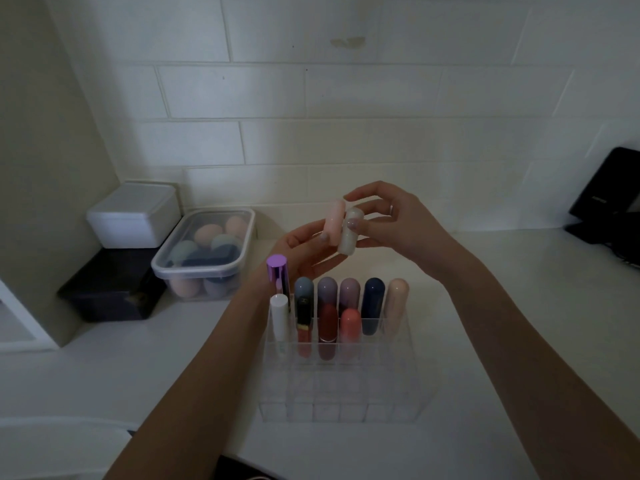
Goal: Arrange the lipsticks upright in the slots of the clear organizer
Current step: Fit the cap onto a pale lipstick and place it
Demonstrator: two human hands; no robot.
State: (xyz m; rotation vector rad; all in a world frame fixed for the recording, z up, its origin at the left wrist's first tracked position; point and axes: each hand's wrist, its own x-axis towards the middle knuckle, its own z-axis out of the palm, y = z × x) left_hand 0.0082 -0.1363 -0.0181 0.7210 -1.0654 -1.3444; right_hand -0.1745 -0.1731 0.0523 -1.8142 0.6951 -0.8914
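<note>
A clear organizer [341,407] sits on the white counter, its two far rows holding several upright lipsticks [349,327] in blue, purple, navy, red, coral, white and beige. Above it, my left hand [304,252] holds a pale pink lipstick [334,221] between thumb and fingers. My right hand [391,220] grips a frosted white lipstick [349,232] right beside the pink one; the two tubes touch side by side. A purple-capped tube [277,271] stands at the organizer's far left corner.
A clear lidded tub of makeup sponges [204,251] stands left of the hands, next to a white box [135,214] stacked on a black box [110,289]. A black object [609,195] leans at the far right. A tiled wall rises behind.
</note>
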